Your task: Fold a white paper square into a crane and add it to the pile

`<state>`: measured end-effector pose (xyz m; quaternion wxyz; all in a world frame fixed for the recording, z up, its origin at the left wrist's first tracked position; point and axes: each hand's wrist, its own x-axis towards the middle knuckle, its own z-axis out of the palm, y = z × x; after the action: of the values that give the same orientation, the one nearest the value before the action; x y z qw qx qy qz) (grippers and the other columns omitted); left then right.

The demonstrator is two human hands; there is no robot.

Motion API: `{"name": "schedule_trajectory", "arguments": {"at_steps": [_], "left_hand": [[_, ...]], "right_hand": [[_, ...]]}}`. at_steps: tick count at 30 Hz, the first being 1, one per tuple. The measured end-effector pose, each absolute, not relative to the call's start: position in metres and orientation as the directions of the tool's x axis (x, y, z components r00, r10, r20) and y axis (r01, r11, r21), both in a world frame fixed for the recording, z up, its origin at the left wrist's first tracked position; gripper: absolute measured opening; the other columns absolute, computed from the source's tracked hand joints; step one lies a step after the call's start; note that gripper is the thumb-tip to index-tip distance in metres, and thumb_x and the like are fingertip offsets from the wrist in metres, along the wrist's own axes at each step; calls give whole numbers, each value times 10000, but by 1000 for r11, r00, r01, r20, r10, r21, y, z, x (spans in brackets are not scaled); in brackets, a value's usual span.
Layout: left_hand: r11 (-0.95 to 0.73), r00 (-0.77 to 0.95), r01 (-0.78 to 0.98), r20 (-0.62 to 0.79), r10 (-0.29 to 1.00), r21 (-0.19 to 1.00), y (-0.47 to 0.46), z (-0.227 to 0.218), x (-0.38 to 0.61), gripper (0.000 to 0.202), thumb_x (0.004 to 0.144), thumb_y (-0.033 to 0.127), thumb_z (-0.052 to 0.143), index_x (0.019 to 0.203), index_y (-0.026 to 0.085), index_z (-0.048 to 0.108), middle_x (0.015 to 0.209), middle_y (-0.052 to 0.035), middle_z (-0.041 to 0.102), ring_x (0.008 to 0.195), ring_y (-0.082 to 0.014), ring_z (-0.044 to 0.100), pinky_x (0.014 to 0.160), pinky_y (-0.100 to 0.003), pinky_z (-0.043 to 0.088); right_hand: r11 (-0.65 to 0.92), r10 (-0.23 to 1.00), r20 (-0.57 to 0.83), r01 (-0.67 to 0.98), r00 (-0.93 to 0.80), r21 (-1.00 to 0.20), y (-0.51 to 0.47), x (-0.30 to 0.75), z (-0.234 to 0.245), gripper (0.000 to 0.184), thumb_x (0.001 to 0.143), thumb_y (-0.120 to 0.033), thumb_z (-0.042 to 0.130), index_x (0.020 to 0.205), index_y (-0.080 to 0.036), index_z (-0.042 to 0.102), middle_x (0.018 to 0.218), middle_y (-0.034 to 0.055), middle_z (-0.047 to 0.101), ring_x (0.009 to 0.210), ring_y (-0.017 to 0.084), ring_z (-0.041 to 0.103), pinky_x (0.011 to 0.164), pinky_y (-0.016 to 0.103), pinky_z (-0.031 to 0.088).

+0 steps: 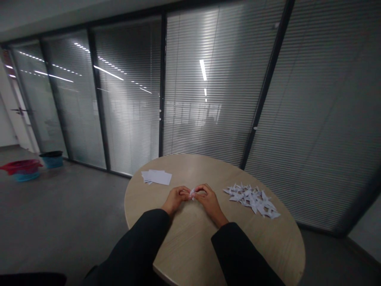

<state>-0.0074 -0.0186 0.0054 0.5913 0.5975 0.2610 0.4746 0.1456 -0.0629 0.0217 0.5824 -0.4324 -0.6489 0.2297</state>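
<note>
Between my two hands, over the middle of the table, is a small piece of folded white paper (pixel 192 193). My left hand (pixel 176 198) pinches it from the left with fingertips and thumb. From the right, my right hand (pixel 209 201) grips the same paper, its index finger arched and its thumb close to the left fingertips. Fingers cover much of the paper, so its exact shape is hard to make out. To the right lies a pile of folded white paper pieces with pointed ends (pixel 253 198). A stack of flat white paper sheets (pixel 159 176) rests at the back left.
The round wooden table (pixel 190 246) stands by a glass partition with blinds (pixel 208 99). On the floor at left are a blue bin with a red liner (pixel 25 169) and a blue bin with a black liner (pixel 52 159). A door (pixel 18 113) is at far left.
</note>
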Motion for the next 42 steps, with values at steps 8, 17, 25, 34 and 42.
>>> {"name": "schedule_trajectory", "arguments": {"at_steps": [8, 17, 25, 34, 42], "left_hand": [[-160, 419, -250, 256, 871, 955, -16, 4, -7, 315, 512, 307, 795, 699, 105, 642, 585, -34, 629, 540, -114, 532, 564, -234, 379], [-163, 405, -249, 256, 878, 955, -16, 4, -7, 315, 515, 308, 798, 687, 109, 626, 575, -30, 619, 518, -103, 521, 538, -224, 369], [-162, 425, -237, 253, 869, 958, -20, 8, -7, 367, 508, 363, 808, 700, 109, 627, 581, -33, 630, 522, -108, 536, 547, -231, 392], [-125, 478, -254, 237, 846, 959, -21, 6, -8, 423, 512, 399, 814, 746, 109, 614, 619, -56, 659, 554, -136, 592, 571, -250, 429], [-89, 502, -276, 222, 836, 957, -23, 7, -8, 442, 513, 398, 819, 769, 104, 612, 621, -50, 662, 571, -139, 606, 595, -260, 450]], "right_hand": [[520, 833, 553, 376, -26, -767, -64, 144, 23, 168, 750, -359, 602, 731, -194, 575, 789, 26, 596, 761, 170, 599, 622, 260, 487], [556, 780, 626, 433, 22, -709, -61, 147, 22, 184, 750, -367, 605, 689, -195, 629, 749, 34, 604, 719, 167, 602, 593, 250, 484], [562, 785, 618, 371, 41, -739, -61, 149, 22, 236, 716, -407, 648, 627, -191, 617, 710, 23, 575, 673, 158, 589, 594, 257, 493], [518, 820, 568, 335, 68, -787, -59, 150, 23, 295, 687, -485, 650, 694, -190, 643, 753, 46, 625, 734, 196, 612, 645, 298, 506], [458, 865, 492, 250, 94, -853, -60, 151, 25, 280, 642, -452, 697, 668, -178, 647, 724, 41, 649, 731, 202, 617, 702, 319, 487]]}}
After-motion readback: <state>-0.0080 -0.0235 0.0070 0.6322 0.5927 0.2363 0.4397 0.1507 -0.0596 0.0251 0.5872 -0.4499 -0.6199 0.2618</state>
